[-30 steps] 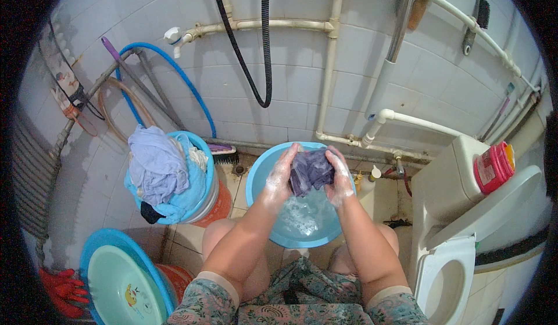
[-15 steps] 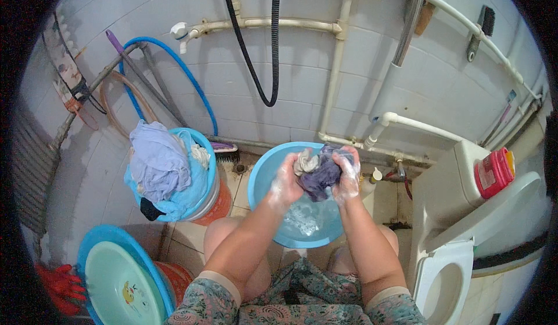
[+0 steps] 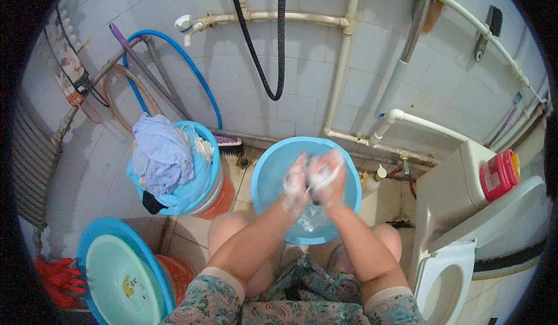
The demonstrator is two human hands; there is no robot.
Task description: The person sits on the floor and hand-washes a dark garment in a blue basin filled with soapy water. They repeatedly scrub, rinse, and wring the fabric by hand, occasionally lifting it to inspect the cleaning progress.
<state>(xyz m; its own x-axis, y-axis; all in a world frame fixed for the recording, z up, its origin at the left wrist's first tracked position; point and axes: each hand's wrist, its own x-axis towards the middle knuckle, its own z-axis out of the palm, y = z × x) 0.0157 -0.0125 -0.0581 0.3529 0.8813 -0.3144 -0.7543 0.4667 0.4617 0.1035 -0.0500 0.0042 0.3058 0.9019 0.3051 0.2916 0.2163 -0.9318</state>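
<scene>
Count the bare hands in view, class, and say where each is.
2: the left hand and the right hand, side by side over the middle blue basin; none appears hidden.

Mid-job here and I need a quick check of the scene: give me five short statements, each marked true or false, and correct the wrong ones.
1. The left hand and right hand are both over the blue water basin. True.
2. The right hand is clean and free of foam. False: white suds coat it.
3. Red gloves lie at the lower left, left of the green basin. True.
4. The green basin stands to the right of the blue water basin. False: it is to the left.
5. The lavender cloth lies on top of the heaped laundry. True.
</scene>
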